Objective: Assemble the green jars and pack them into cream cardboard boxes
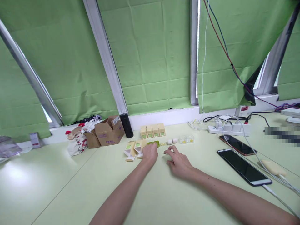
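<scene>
My left hand (150,153) is at the middle of the table, its fingers curled down and mostly hidden behind the back of the hand. It overlaps the right edge of an opened pale-yellow carton (140,145); whether it grips anything is hidden. A second opened carton (130,150) lies to its left. Just beyond the hand sit small green pieces (156,143). My right hand (179,162) hovers at the right, thumb and fingers apart and nothing between them. Beyond it are tiny yellow pieces (162,144), white rounded pieces (172,141) and clear round cases with yellow spots (186,139).
A row of closed yellow cartons (152,130) stands behind. Farther left are a black cylinder (126,125), a cardboard box (109,131) and a patterned bag (79,142). Two phones (245,167), cables and a power strip (229,128) occupy the right side.
</scene>
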Demonstrator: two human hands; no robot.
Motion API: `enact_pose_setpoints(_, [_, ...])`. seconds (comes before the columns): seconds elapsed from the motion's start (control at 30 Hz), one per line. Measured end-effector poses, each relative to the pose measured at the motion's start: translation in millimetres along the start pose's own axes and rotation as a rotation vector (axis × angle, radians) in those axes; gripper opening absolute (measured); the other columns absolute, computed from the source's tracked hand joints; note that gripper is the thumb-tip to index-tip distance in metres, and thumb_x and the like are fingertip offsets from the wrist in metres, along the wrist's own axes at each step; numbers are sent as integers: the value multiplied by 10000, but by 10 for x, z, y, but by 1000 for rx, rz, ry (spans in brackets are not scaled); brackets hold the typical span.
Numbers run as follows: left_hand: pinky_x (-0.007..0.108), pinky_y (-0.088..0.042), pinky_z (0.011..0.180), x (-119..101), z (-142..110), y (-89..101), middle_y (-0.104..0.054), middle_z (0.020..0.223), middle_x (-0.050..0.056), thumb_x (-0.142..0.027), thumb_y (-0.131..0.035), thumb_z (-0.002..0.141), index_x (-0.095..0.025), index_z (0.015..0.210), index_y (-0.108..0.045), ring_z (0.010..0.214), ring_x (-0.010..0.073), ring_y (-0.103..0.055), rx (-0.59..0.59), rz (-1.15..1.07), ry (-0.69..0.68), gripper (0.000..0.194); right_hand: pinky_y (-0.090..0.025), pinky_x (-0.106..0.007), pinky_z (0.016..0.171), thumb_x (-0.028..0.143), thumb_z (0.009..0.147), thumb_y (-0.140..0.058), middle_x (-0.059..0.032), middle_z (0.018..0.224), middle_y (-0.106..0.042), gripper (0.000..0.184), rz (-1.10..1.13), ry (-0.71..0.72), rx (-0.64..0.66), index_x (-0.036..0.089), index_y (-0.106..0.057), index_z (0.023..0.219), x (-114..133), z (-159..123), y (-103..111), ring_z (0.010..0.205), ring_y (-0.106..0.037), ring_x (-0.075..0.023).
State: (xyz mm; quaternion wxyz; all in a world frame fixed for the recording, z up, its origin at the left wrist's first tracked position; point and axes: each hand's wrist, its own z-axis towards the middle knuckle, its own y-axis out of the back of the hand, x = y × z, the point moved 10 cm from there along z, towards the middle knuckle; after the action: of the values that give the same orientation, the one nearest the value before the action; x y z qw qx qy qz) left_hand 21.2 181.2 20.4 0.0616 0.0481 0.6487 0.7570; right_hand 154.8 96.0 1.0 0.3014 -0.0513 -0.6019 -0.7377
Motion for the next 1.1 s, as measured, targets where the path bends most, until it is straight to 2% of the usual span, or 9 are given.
enact_pose_setpoints(0.2, [346,-488,790,-107,-196,97,-771,943,162,-57,-502,929,-157,1059,-708,939,296,-745,-36,-24,-65,263,-421,-313,716,179,934,-564,-107,1462,-520,520,38,-38,-8,277,-436,1428,-16,2,37,892,-695,-209])
enact_pose_setpoints(0.37, [335,-486,777,-228,-479,195,-739,818,115,-28,-524,905,-186,1054,-687,852,276,-734,-60,-36,-125,273,-459,-341,781,194,935,-575,-108,1452,-563,660,186,-64,-71,281,-276,1517,-87,13,76,890,-684,-205])
enact_pose_setpoints(0.5, [324,-494,751,-289,-729,213,-730,806,109,-24,-528,900,-191,1019,-680,820,268,-725,-78,-35,-173,255,-505,-361,798,186,912,-598,-90,1482,-556,755,336,-48,-124,321,-211,1546,-99,13,120,836,-669,-174])
enact_pose_setpoints(0.67, [303,-473,659,-388,-945,298,-720,746,105,-87,-485,966,-200,1051,-693,734,252,-711,-226,-47,-307,251,-558,-371,817,135,865,-587,-80,1416,-620,777,525,74,-194,338,-256,1538,-17,9,214,1064,-654,-219])
enact_pose_setpoints(0.83, [334,-469,655,-319,-1065,483,-702,709,64,-218,-444,1035,-212,1188,-649,654,221,-667,-445,-253,-402,256,-587,-373,767,170,860,-583,-98,1371,-656,757,647,116,-293,324,-261,1527,-3,-29,340,1080,-648,-236])
enact_pose_setpoints(0.97, [397,-513,797,-157,-1162,693,-708,807,48,-213,-497,999,-197,1256,-568,760,230,-663,-648,-458,-470,267,-592,-352,730,191,865,-602,-111,1372,-664,752,698,150,-337,319,-261,1523,41,-83,432,1051,-656,-232])
enact_pose_setpoints(1.1, [443,-507,931,-125,-1198,762,-728,1068,88,-181,-575,959,-227,1291,-535,996,261,-681,-707,-530,-528,338,-599,-342,732,197,877,-610,-114,1377,-667,715,719,165,-350,315,-292,1507,68,-120,474,1063,-662,-231])
